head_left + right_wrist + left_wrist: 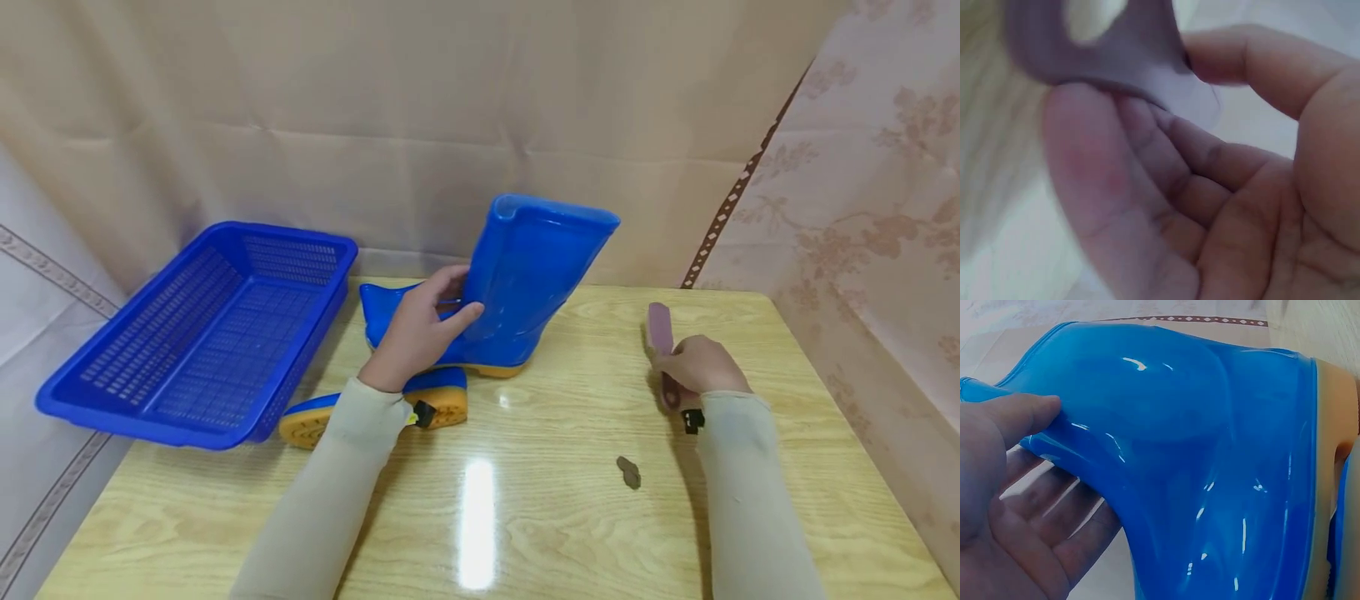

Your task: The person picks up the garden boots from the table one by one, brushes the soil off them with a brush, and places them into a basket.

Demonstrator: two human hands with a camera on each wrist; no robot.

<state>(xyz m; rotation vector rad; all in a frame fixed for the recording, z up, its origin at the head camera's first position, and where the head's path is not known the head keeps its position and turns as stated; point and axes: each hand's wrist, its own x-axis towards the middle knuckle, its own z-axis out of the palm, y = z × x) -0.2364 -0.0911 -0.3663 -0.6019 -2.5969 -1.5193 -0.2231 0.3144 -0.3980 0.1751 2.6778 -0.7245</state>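
Left hand [416, 329] holds boot [536, 275] (just rightward); right hand [703, 365], purple tool [660, 325].

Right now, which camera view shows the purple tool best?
The head view: it shows both ends of the purple tool, though the right hand covers part. The right wrist view shows only a blurred close-up of its looped end; the left wrist view, none.

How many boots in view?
2. One blue boot in the left hand; the second boot lies on its side nearer the camera, partly hidden by the left forearm.
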